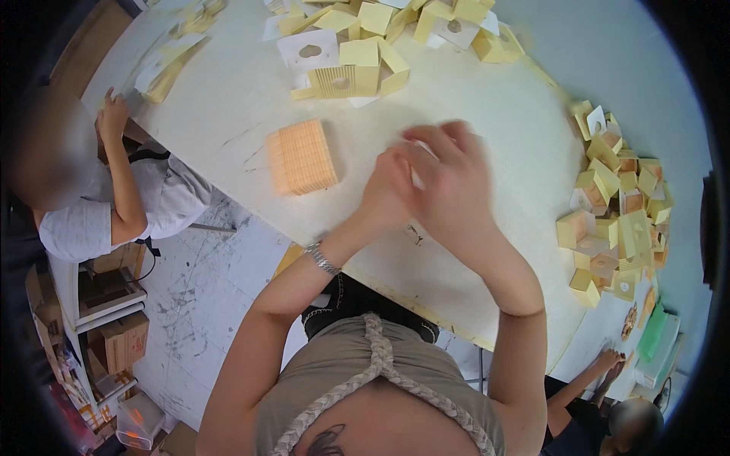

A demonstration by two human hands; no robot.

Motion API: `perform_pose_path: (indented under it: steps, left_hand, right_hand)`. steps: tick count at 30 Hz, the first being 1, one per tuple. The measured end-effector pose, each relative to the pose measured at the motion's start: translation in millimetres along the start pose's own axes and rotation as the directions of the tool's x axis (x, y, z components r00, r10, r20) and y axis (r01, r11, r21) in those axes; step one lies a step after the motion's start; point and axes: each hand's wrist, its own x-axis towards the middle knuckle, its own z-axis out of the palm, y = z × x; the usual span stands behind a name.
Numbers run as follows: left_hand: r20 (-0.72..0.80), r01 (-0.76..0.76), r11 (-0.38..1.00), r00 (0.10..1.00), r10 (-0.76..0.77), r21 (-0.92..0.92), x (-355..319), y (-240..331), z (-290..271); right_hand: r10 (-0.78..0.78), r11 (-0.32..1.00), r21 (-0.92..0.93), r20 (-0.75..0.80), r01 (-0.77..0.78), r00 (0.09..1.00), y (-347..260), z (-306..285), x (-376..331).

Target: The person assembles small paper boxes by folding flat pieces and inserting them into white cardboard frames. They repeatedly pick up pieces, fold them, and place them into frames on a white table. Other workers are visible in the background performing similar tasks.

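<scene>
Hands together over table, blurred.
Right hand [449, 182] overlaps left hand [391, 190], fingers curled around a small white piece [417, 176]; grip unclear from motion blur. Orange ribbed stack [302, 156] lies just left on the table [228, 99]. Yellow boxes [365, 61] piled at far edge, more boxes [616, 220] at right.

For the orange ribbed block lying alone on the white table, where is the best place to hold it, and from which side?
Probably across its two long sides, coming from above. The orange ribbed block lies flat on the white table, apart from the yellow boxes, so both long edges are free. The left hand is nearest; it and the right hand are blurred together, so what they hold cannot be told.
</scene>
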Motion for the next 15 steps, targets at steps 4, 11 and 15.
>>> perform_pose_path:
  steps: [4, 11, 15]
  left_hand:
    - [0.017, -0.24, 0.893, 0.967, 0.253, 0.38, -5.5, 15.4, 13.9]
    - [0.133, -0.165, 0.889, 0.984, 0.119, 0.428, -5.4, 24.6, 3.8]
    - [0.035, -0.263, 0.783, 0.955, 0.296, 0.564, -5.1, 12.0, 5.5]
  right_hand:
    - [0.235, 0.736, 0.379, 0.635, -0.561, 0.736, -1.4, 83.0, 51.1]
    - [0.218, 0.119, 0.405, 0.88, -0.907, 0.422, 20.4, 119.0, 56.9]
    - [0.311, 0.191, 0.567, 0.739, -0.801, 0.597, 25.2, 64.2, 56.3]
